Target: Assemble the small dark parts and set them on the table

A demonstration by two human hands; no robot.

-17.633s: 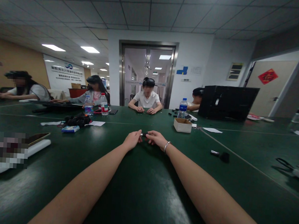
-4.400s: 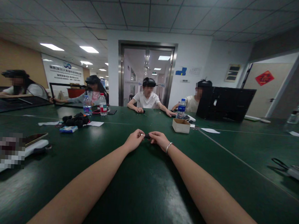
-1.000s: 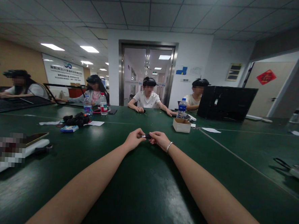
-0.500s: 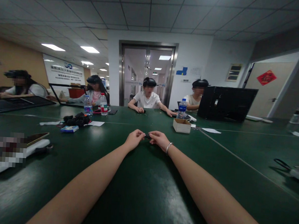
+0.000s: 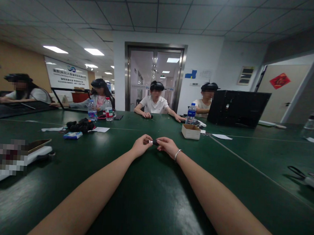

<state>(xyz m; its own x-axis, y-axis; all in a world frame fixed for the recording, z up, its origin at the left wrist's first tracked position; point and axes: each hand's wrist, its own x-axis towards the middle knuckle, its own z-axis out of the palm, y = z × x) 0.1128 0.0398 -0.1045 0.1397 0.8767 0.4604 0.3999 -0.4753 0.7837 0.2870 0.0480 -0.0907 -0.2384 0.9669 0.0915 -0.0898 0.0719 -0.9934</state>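
Note:
Both of my hands are over the green table, a little ahead of its middle, and meet at one small object. It is a short black stick with a silver end, too small to tell its kind. My right hand, with a silver bracelet at the wrist, pinches the black part. My left hand has its thumb and fingertips at the silver end on the left. The fingers partly hide both ends.
An open cardboard box stands ahead right, near a blue-labelled bottle. A black bundle, a blue packet and two bottles are ahead left. Several people sit across the table. A large black panel stands far right.
More of the silver end now shows between my hands. My left fingers have shifted slightly up and changed their hold; my right hand has hardly moved.

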